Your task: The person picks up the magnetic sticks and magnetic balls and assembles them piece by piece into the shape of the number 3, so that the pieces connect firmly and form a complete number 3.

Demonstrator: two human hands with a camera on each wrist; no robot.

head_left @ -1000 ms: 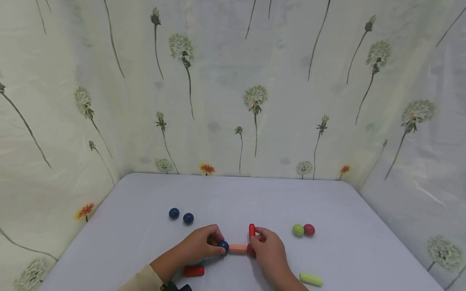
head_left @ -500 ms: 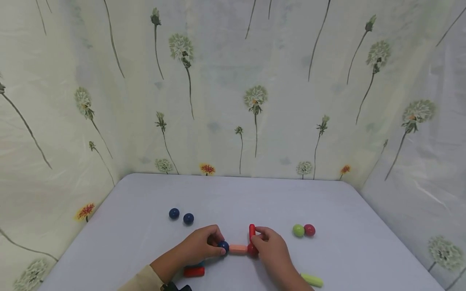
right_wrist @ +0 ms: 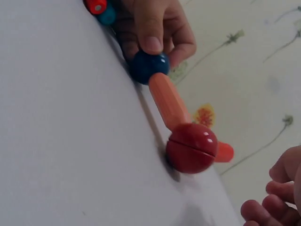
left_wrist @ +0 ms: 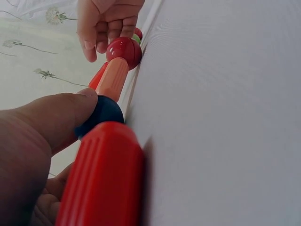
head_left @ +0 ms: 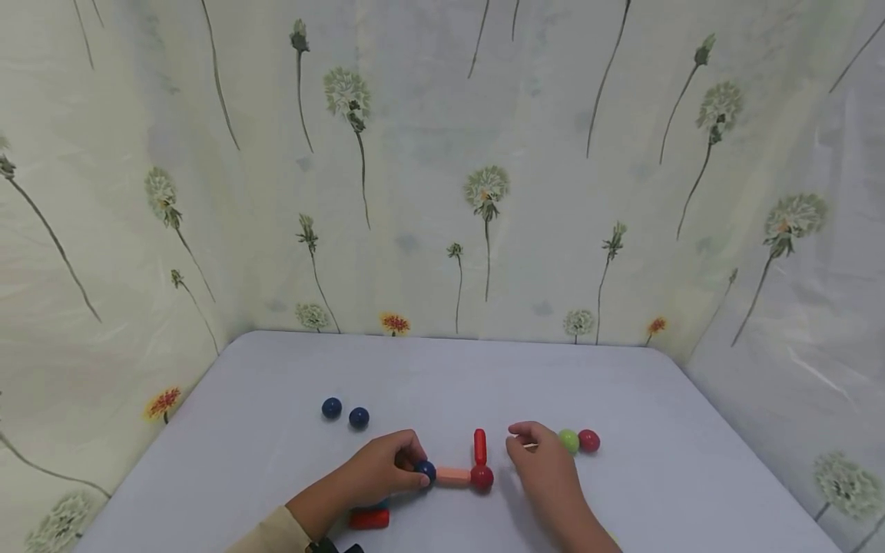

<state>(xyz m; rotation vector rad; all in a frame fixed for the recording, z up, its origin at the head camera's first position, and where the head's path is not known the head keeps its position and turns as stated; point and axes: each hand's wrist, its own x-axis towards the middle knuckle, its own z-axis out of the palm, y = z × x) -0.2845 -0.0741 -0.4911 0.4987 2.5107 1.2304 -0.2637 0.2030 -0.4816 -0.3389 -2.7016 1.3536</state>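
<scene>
My left hand (head_left: 387,465) pinches a dark blue ball (head_left: 425,472) between thumb and fingers. From that ball a peach-coloured ribbed rod (head_left: 453,477) runs right to a red ball (head_left: 482,478). A red rod (head_left: 480,445) stands off the red ball, pointing away toward the table's far side. Right of this joined piece, my right hand (head_left: 549,470) holds nothing, its fingers loosely bent and apart from the rod. Beside my left wrist lies another red rod (head_left: 369,519), large in the left wrist view, and a blue rod (right_wrist: 107,15) partly hidden next to it.
Two dark blue balls (head_left: 359,418) lie farther back on the left of the white table (head_left: 442,376). A green ball (head_left: 569,441) and a second red ball (head_left: 589,440) touch each other at right. My right forearm mostly covers a yellow-green rod. A flowered curtain (head_left: 415,192) surrounds the table.
My right hand has let go of the red rod and moved right, toward the green ball. The left hand stays on the blue ball, and the joined piece has not moved.
</scene>
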